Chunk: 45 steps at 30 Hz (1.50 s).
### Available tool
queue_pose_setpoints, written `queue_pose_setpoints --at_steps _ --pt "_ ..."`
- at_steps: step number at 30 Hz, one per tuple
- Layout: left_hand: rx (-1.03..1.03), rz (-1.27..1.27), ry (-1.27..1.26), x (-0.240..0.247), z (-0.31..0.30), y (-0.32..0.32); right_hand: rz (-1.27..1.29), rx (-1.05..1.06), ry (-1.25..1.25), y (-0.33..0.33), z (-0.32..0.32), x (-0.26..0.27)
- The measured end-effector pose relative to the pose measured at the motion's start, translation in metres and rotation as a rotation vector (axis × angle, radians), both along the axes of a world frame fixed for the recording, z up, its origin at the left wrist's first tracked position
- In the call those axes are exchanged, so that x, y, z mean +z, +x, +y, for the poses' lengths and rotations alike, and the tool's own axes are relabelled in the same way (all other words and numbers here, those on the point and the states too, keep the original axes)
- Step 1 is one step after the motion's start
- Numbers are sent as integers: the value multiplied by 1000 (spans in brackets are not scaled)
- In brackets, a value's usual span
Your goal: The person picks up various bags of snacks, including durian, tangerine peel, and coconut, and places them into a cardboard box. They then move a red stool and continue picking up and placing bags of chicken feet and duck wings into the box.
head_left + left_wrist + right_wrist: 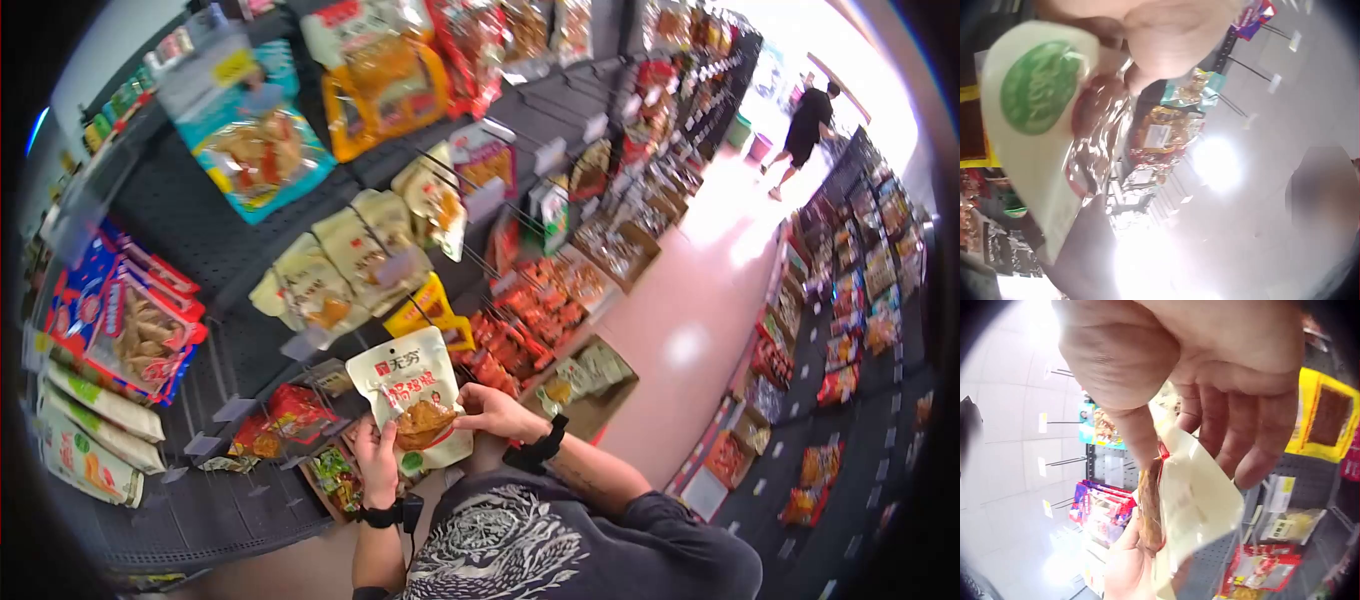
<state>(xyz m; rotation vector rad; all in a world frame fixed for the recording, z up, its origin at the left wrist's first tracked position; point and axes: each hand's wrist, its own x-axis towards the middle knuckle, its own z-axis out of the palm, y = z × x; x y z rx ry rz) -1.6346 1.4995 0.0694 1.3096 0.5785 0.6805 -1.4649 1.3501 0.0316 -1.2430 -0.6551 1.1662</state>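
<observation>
A cream snack pouch with red lettering and a clear window [420,420] is held up in front of the shirt in the head view. The left hand [377,462] grips its lower left edge, thumb on the front. At its right edge, the right hand [495,415] pinches it between thumb and fingers. In the left wrist view, the pouch's green round mark [1041,87] shows beside the left hand [1172,37]. From the right wrist, the right hand [1197,375] has its thumb on the front and its fingers behind the pouch [1197,494].
Hooks with hanging snack packs, including cream pouches [325,275] and a blue pack [260,150], stand before the person. Below at the right is an open carton [610,395] of packets. An aisle floor [670,350] runs toward a person in black [806,125]; another shelf lines its right side.
</observation>
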Motion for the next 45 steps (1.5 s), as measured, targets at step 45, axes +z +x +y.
queue_pose_setpoints --at_steps 45 --pt "638 158 672 -21 196 75 -622 -360 131 29 217 35"
